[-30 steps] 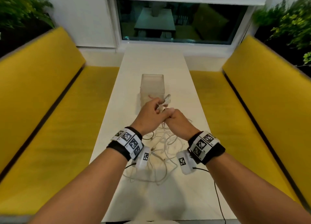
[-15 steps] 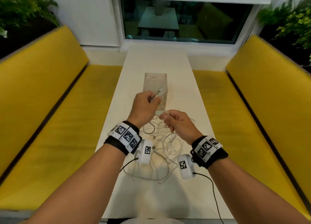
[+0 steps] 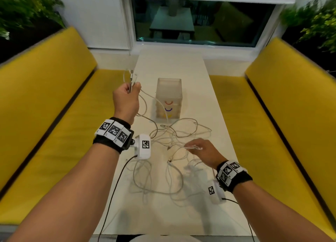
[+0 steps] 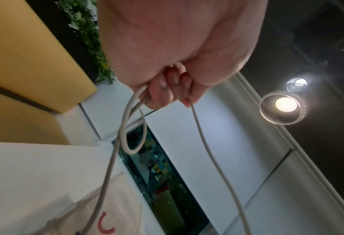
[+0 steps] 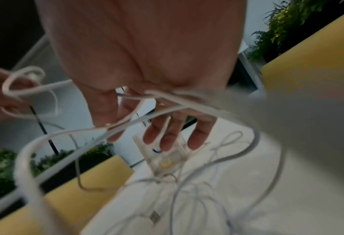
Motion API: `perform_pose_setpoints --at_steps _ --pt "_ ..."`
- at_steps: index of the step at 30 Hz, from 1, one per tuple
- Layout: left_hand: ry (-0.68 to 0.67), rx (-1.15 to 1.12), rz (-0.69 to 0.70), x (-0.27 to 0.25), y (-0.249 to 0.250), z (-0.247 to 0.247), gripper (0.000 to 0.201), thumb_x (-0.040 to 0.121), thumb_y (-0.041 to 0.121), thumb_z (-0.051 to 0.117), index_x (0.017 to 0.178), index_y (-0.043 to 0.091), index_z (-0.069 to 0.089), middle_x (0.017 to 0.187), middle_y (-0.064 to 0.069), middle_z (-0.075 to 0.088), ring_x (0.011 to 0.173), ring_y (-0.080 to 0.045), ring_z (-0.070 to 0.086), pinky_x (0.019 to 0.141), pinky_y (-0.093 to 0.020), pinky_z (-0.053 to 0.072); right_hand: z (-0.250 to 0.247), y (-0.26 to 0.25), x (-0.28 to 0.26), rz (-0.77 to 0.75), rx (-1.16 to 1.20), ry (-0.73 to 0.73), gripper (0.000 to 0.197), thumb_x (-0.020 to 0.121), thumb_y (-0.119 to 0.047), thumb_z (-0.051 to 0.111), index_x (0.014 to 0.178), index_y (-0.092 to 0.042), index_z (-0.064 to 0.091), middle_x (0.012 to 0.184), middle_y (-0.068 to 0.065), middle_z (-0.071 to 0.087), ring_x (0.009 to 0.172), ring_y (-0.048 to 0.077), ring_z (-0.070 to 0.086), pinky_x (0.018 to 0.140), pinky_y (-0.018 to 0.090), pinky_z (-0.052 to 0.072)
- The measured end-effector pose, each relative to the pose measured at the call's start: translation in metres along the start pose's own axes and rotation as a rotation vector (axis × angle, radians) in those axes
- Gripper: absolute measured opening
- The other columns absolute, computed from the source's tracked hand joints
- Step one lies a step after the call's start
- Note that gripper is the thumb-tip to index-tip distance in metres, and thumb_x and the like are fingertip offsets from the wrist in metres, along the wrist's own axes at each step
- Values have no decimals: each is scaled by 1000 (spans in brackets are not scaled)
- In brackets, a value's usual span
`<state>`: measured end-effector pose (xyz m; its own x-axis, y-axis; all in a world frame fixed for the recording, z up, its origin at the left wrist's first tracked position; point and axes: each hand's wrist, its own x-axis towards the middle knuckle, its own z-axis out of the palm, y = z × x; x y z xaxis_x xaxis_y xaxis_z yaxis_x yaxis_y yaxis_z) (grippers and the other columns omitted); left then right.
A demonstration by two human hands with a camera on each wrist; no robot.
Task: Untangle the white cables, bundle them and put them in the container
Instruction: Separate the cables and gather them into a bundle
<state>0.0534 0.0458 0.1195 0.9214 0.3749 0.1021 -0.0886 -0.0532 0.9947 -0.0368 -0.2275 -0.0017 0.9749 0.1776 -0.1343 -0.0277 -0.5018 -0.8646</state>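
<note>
A tangle of white cables (image 3: 174, 138) lies on the white table (image 3: 171, 63), in front of the clear container (image 3: 169, 96). My left hand (image 3: 131, 88) is raised left of the container and grips several cable ends in a fist. Strands run from it down to the tangle. In the left wrist view the curled fingers (image 4: 167, 89) close round the cables (image 4: 124, 127). My right hand (image 3: 195, 148) is low over the tangle's near right side and pinches a white cable. In the right wrist view cables (image 5: 167, 109) cross under its thumb and spread fingers (image 5: 167, 136).
Yellow benches (image 3: 45, 99) (image 3: 291, 105) run along both long sides of the narrow table. A dark window (image 3: 200, 21) is at the far end, with plants (image 3: 27, 10) in the corners. Coloured marks show on the container's front. Black wrist-camera leads (image 3: 112, 192) trail toward me.
The hands were together at the container. The left hand has moved up and to the left with cable ends. The right hand has dropped back toward me onto the tangle.
</note>
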Motion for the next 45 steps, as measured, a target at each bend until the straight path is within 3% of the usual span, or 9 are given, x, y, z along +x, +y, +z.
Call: perform_pose_setpoints --at_steps 8,13,15,18,22,26,31,35,45 --pt "90 41 -107 -2 -17 -2 37 97 44 60 72 17 63 61 5 44 54 -13 36 53 -28 34 -29 -75 -14 -131 156 -64 42 106 -17 36 100 -13 78 113 -1 71 104 1 61 79 2 40" --pt "-166 100 -72 -35 -13 16 44 94 44 65 61 16 58 47 12 41 45 -10 35 49 -26 31 -19 -67 13 -22 151 358 27 90 -9 42 98 -21 65 96 5 67 85 20 59 79 46 53" --pt "-341 114 -7 -54 -9 25 44 98 35 64 63 10 56 44 14 36 42 -6 30 46 -22 29 -15 -68 21 23 281 467 30 83 1 40 82 -20 61 81 -1 60 69 20 53 62 43 47" --pt "-556 130 84 -78 -8 39 55 94 41 68 70 -8 57 54 -3 33 48 -12 29 51 -27 29 -8 -78 24 16 198 301 27 82 -1 46 79 -20 66 77 0 64 64 19 54 60 36 43" --pt "-581 179 98 -83 -18 53 43 83 43 78 82 0 75 75 -21 72 68 -21 64 70 -49 56 10 -86 21 -110 -64 66 38 86 -8 45 115 -25 63 106 0 71 93 19 66 80 43 55" --pt "-601 245 86 -74 -24 50 45 76 46 72 86 2 75 86 -27 71 73 -23 62 78 -56 55 11 -85 17 -117 220 53 26 91 3 38 107 -12 51 78 8 55 60 19 53 53 35 45" --pt "-696 283 131 -76 -24 44 15 85 27 72 98 20 77 82 -16 75 67 -35 62 66 -45 52 -1 -87 15 -40 665 -81 47 80 10 46 126 1 51 76 8 51 56 20 49 49 30 38" --pt "-700 378 229 -70 -19 41 17 87 17 77 103 23 76 61 16 61 58 1 49 63 -20 42 -18 -88 11 -33 827 -260 61 84 22 41 141 1 46 92 10 60 69 23 61 52 31 43" --pt "-824 594 361 -61 -9 41 23 87 30 79 110 30 75 89 26 68 77 7 62 73 -18 50 -29 -74 2 -38 954 -441 62 98 8 49 153 -19 39 127 22 49 82 32 70 53 33 53"
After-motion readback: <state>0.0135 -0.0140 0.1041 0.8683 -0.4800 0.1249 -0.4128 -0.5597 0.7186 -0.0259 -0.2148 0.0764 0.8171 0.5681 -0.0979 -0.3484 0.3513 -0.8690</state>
